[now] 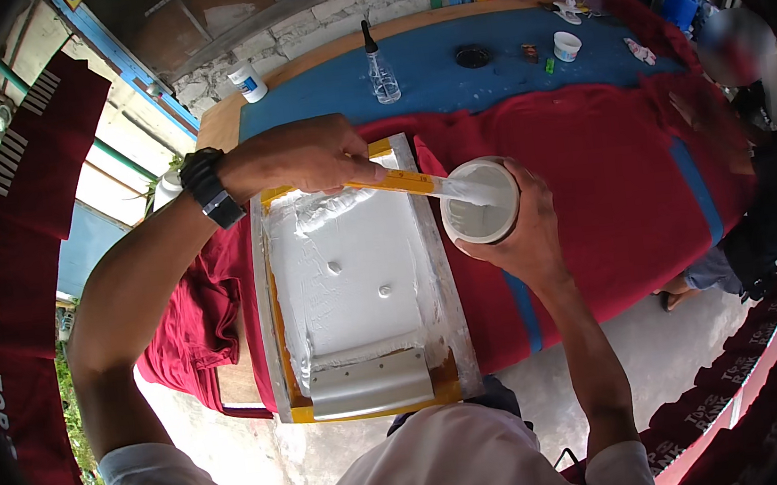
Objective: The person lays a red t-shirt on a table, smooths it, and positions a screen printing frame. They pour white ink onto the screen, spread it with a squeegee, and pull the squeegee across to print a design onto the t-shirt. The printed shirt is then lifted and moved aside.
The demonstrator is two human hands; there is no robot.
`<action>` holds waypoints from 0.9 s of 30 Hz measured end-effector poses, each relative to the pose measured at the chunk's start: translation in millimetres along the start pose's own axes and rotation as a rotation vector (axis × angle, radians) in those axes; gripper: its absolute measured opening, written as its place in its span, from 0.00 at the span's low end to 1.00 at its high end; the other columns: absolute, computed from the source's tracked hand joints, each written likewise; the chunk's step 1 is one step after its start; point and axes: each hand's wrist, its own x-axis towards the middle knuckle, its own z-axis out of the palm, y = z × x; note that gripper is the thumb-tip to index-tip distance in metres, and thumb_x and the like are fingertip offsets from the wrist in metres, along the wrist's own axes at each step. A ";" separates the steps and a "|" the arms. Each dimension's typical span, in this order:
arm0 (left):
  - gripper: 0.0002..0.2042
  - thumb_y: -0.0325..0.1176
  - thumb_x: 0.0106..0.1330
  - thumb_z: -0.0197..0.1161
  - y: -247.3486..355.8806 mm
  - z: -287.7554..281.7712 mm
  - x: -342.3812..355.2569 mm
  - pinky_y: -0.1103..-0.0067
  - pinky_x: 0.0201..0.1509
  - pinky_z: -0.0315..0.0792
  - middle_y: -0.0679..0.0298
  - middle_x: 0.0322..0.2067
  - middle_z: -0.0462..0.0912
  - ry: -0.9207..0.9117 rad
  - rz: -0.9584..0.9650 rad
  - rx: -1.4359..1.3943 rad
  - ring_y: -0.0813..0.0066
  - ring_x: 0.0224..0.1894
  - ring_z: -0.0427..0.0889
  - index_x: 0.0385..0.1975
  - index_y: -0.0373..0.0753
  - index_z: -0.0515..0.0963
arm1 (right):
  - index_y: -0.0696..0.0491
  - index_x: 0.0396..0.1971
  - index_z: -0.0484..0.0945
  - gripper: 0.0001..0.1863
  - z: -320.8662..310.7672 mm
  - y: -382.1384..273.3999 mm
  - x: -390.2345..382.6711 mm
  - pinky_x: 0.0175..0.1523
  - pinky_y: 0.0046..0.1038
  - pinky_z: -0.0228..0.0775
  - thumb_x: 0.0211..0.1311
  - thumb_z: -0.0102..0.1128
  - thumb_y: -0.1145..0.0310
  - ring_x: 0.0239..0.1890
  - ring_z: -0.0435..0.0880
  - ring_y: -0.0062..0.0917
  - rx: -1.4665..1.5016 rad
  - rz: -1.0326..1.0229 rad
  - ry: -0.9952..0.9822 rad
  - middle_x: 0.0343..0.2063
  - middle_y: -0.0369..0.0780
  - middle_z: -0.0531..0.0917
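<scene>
My left hand [337, 158], with a black watch on its wrist, grips a yellow ruler-like stick [406, 181]. The stick's far end is coated in white ink and reaches into a white tub [455, 226]. Fingers wrapped round that tub, my right hand [534, 227] holds it tilted beside the frame. Below my left hand lies a screen printing frame [269, 321] with yellow tape inside its edges. White ink covers its mesh [352, 256], thicker along the far side, with two small blobs in the middle. A squeegee with a metal plate [370, 384] rests across the near end.
Maroon cloth [591, 183] with blue strips covers the table. On the blue far part [316, 94] stand a clear squeeze bottle [382, 77], a white container [247, 82] and a small white cup [566, 46]. Printed maroon pieces hang at both sides. Another person [760, 175] stands at right.
</scene>
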 end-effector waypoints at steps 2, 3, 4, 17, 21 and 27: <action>0.25 0.55 0.82 0.65 -9.5 -3.1 -12.4 0.75 0.28 0.68 0.69 0.19 0.79 0.012 -0.005 -0.035 0.82 0.22 0.74 0.37 0.36 0.90 | 0.51 0.77 0.60 0.66 -1.5 1.7 1.5 0.71 0.58 0.72 0.38 0.95 0.55 0.71 0.75 0.52 -0.003 0.026 -0.012 0.70 0.50 0.75; 0.25 0.55 0.82 0.65 -14.2 -4.1 -18.5 0.76 0.28 0.67 0.70 0.19 0.79 0.019 -0.021 -0.057 0.83 0.21 0.74 0.37 0.36 0.90 | 0.51 0.78 0.60 0.67 -1.4 2.5 2.1 0.72 0.58 0.72 0.38 0.95 0.55 0.71 0.75 0.52 0.004 0.050 -0.015 0.70 0.50 0.75; 0.25 0.55 0.82 0.65 -18.7 -4.2 -24.6 0.76 0.27 0.67 0.70 0.19 0.79 0.026 -0.020 -0.065 0.83 0.21 0.74 0.37 0.36 0.90 | 0.51 0.78 0.59 0.67 -1.0 3.3 2.6 0.72 0.59 0.72 0.37 0.95 0.55 0.72 0.75 0.52 0.012 0.074 -0.020 0.70 0.51 0.75; 0.23 0.50 0.82 0.67 -91.0 2.9 -136.2 0.80 0.22 0.63 0.73 0.16 0.73 0.147 -0.121 -0.412 0.86 0.18 0.68 0.36 0.33 0.88 | 0.55 0.79 0.57 0.69 1.8 10.1 15.2 0.73 0.60 0.70 0.38 0.94 0.53 0.71 0.76 0.55 0.033 0.239 -0.048 0.67 0.55 0.77; 0.24 0.55 0.79 0.69 -137.9 24.5 -177.9 0.81 0.23 0.65 0.71 0.17 0.77 0.228 -0.178 -0.507 0.86 0.18 0.71 0.35 0.34 0.88 | 0.54 0.79 0.57 0.69 3.0 11.8 17.0 0.74 0.60 0.70 0.39 0.95 0.56 0.72 0.74 0.55 0.053 0.302 -0.076 0.68 0.55 0.76; 0.19 0.49 0.81 0.69 -219.3 104.9 -189.5 0.83 0.24 0.64 0.73 0.20 0.77 0.311 -0.252 -0.748 0.88 0.20 0.71 0.42 0.36 0.88 | 0.53 0.77 0.60 0.67 3.8 14.7 19.9 0.72 0.54 0.76 0.36 0.96 0.60 0.68 0.81 0.51 0.094 0.267 -0.010 0.66 0.52 0.79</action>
